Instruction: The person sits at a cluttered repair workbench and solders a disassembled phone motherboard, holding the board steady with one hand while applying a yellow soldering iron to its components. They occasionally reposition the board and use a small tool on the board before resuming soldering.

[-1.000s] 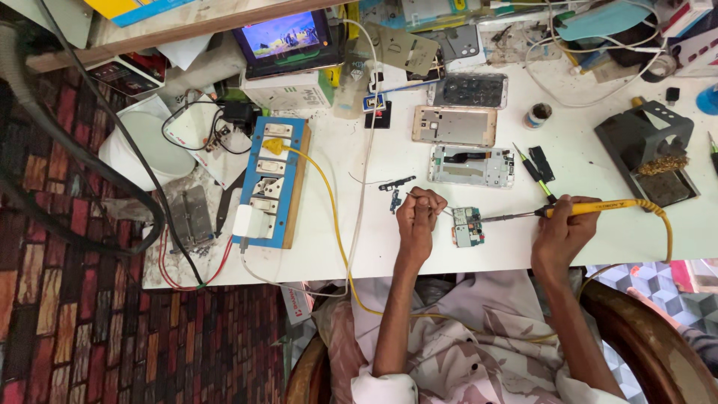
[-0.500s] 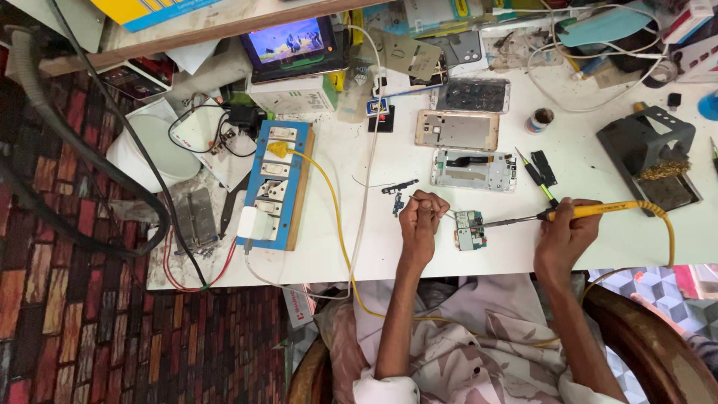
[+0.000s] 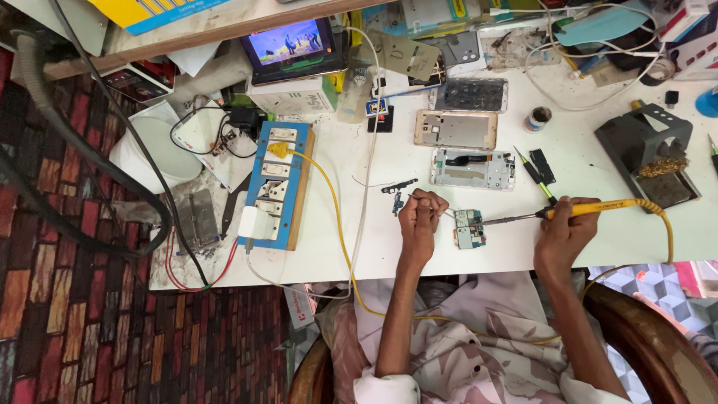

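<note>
Little has moved since before: both hands stay put. Small circuit board (image 3: 470,228) lies on the white worktop (image 3: 598,224); right hand (image 3: 562,236) grips a yellow soldering iron (image 3: 598,207), left hand (image 3: 419,218) pinches thin tweezers beside it. Patterned brick-red floor (image 3: 67,314) lies leftward.

White bench (image 3: 598,247), glossy and evenly lit, spanning the view under and beyond the fingers. Left of the fingers, past the bench edge, a floor (image 3: 67,314) of brick-patterned tiles in red, brown and grey. Farther left, a thick grey hose (image 3: 52,120) curving across that floor. Above the fingers, along the far side of the bench, a wooden shelf edge (image 3: 194,30). Below and to the right of the fingers, the curved brown wooden arm of a chair (image 3: 658,337), with cube-patterned flooring (image 3: 658,280) beside it. Soft daylight, faint shadows.
</note>
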Available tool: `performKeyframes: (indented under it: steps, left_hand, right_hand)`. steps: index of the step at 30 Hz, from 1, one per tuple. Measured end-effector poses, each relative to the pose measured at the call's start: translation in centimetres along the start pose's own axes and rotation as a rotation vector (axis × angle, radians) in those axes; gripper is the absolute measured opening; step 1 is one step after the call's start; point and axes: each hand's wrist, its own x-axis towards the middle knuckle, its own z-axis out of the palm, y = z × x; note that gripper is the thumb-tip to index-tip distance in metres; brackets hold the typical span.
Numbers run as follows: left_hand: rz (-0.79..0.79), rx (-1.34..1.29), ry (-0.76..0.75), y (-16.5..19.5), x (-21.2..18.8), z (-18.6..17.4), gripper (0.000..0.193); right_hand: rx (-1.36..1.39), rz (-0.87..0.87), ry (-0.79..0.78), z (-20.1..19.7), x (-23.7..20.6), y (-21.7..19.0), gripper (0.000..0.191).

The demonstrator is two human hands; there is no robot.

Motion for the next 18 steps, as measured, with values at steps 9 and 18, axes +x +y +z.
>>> performKeyframes:
  steps: [9,18]
  left_hand:
    - [-0.006,-0.016,0.012,-0.5,0.0,-0.1,0.047]
    - [0.019,-0.058,0.002,-1.0,-0.1,-0.2,0.044]
  right_hand:
    - [0.01,0.005,-0.027,0.4,-0.1,-0.7,0.015]
    - [0.053,0.032,0.016,0.2,-0.1,-0.4,0.013]
